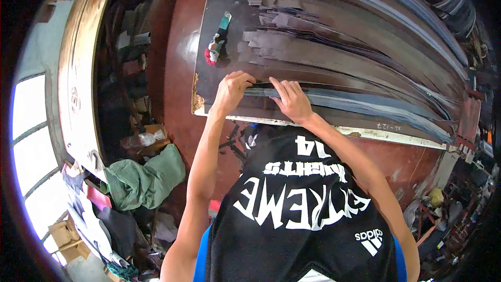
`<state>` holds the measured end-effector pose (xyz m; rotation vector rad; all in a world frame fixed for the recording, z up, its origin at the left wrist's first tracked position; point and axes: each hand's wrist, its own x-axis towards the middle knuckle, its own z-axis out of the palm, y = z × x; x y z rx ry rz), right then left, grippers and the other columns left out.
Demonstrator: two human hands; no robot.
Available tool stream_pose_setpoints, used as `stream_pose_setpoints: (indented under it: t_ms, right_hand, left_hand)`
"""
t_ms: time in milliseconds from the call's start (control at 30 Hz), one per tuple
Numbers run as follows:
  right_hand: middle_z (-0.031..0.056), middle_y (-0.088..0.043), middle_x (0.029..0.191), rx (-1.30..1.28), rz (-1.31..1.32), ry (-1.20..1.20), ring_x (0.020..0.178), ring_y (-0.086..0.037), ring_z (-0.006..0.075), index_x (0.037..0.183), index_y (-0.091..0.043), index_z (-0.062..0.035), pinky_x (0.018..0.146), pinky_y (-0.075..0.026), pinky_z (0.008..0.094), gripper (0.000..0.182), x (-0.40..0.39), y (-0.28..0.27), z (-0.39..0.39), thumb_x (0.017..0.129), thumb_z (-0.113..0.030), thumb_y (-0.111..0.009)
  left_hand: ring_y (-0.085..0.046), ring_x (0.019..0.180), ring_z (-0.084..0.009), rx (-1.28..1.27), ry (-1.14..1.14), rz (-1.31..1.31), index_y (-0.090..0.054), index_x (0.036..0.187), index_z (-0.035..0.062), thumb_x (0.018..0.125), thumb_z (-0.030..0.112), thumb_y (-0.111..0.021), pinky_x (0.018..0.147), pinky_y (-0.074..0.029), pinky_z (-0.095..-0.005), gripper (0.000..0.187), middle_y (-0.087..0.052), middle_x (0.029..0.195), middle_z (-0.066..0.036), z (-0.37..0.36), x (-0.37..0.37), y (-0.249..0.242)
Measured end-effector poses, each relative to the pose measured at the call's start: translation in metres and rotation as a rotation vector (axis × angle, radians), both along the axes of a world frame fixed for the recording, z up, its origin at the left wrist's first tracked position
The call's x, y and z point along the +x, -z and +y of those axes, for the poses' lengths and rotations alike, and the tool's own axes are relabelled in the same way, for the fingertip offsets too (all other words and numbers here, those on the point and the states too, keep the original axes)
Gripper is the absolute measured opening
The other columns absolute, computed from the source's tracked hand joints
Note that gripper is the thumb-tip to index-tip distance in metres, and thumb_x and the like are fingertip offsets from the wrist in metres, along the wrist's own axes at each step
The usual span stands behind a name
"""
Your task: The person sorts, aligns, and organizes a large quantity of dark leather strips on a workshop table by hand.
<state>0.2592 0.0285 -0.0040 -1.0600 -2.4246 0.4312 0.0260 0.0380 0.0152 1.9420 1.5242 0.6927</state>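
Observation:
Long, thin strips of dark, leather-like material lie in layered stacks on a dark table. At the left end of the nearest stack of grey-blue edged strips (355, 103), my left hand (233, 92) is closed, its fingertips pinching a dark strip (262, 84). My right hand (293, 100) sits a little further right on this same stack. Its fingers reach over the far side and its thumb is on the near side, gripping the dark strip. The exact contact under the fingertips is partly hidden.
Other strip stacks (313, 47) fan across the table (237, 0). A cutter-like tool with a wrapped handle (214, 47) lies at the table's left. A green sack (148, 176) rests on the floor to the left, near cardboard boxes and scraps. A wooden board (78, 73) stands farther left.

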Motion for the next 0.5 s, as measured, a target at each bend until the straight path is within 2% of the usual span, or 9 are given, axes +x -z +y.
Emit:
stream_pose_setpoints:
  t_ms: [100, 167, 200, 267, 400, 467, 500]
  right_hand:
    - [0.0122, -0.057, 0.103, 0.021, 0.005, -0.003, 0.093, -0.056, 0.0293, 0.137, -0.05, 0.0001, 0.087, -0.046, 0.0398, 0.064, -0.001, 0.001, 0.001, 0.08, -0.018, -0.074]
    - [0.0127, -0.056, 0.103, -0.018, -0.007, -0.003, 0.094, -0.056, 0.0288, 0.137, -0.05, 0.0008, 0.087, -0.046, 0.0397, 0.066, -0.001, 0.003, 0.001, 0.078, -0.017, -0.075]
    - [0.0127, -0.056, 0.103, -0.02, -0.005, -0.009, 0.094, -0.056, 0.0288, 0.137, -0.05, 0.0008, 0.087, -0.046, 0.0397, 0.066, -0.001, 0.003, 0.001, 0.078, -0.017, -0.075]
    - [0.0126, -0.056, 0.103, -0.01, -0.017, -0.008, 0.094, -0.056, 0.0288, 0.137, -0.05, 0.001, 0.087, -0.046, 0.0393, 0.067, 0.0, 0.003, 0.001, 0.077, -0.017, -0.076]
    - [0.0117, -0.055, 0.102, 0.006, -0.013, -0.007, 0.092, -0.055, 0.0281, 0.135, -0.052, 0.0006, 0.085, -0.045, 0.0384, 0.065, -0.001, 0.002, 0.001, 0.077, -0.017, -0.076]
    - [0.0111, -0.055, 0.102, 0.009, -0.005, -0.008, 0.091, -0.054, 0.0278, 0.134, -0.052, 0.0002, 0.085, -0.045, 0.0382, 0.064, -0.001, 0.002, 0.002, 0.077, -0.018, -0.076]
    - [0.0105, -0.055, 0.102, 0.012, 0.006, -0.008, 0.091, -0.054, 0.0275, 0.133, -0.053, -0.0002, 0.085, -0.045, 0.038, 0.063, -0.002, 0.001, 0.002, 0.077, -0.018, -0.076]
  left_hand:
    - [-0.065, 0.084, -0.0319, 0.029, 0.019, -0.095, -0.064, 0.092, 0.0042, 0.082, 0.002, -0.065, 0.074, -0.051, -0.0405, 0.011, -0.067, 0.085, -0.01, -0.001, -0.002, 0.0]
    - [-0.066, 0.085, -0.031, -0.126, -0.095, -0.243, -0.06, 0.097, 0.004, 0.083, 0.0, -0.065, 0.075, -0.052, -0.0394, 0.015, -0.067, 0.086, -0.012, -0.003, 0.001, -0.004]
    - [-0.066, 0.085, -0.031, -0.126, -0.101, -0.241, -0.06, 0.097, 0.004, 0.083, 0.0, -0.065, 0.075, -0.052, -0.0394, 0.015, -0.067, 0.086, -0.012, -0.005, -0.002, -0.002]
    - [-0.07, 0.087, -0.0207, -0.118, -0.085, -0.212, -0.059, 0.105, 0.0025, 0.086, -0.004, -0.065, 0.076, -0.055, -0.0329, 0.021, -0.068, 0.091, -0.011, -0.005, -0.007, 0.005]
    - [-0.071, 0.087, -0.0216, -0.139, -0.11, -0.197, -0.06, 0.104, 0.0024, 0.085, -0.004, -0.065, 0.077, -0.055, -0.0327, 0.02, -0.069, 0.092, -0.011, -0.008, -0.009, 0.004]
    - [-0.068, 0.088, -0.0282, -0.089, -0.121, -0.2, -0.06, 0.104, 0.0057, 0.085, -0.001, -0.063, 0.077, -0.054, -0.0377, 0.021, -0.068, 0.089, -0.011, -0.009, -0.01, 0.002]
    - [-0.068, 0.088, -0.0282, -0.087, -0.122, -0.201, -0.06, 0.104, 0.0057, 0.085, -0.001, -0.063, 0.077, -0.054, -0.0377, 0.021, -0.068, 0.089, -0.011, -0.01, -0.01, 0.002]
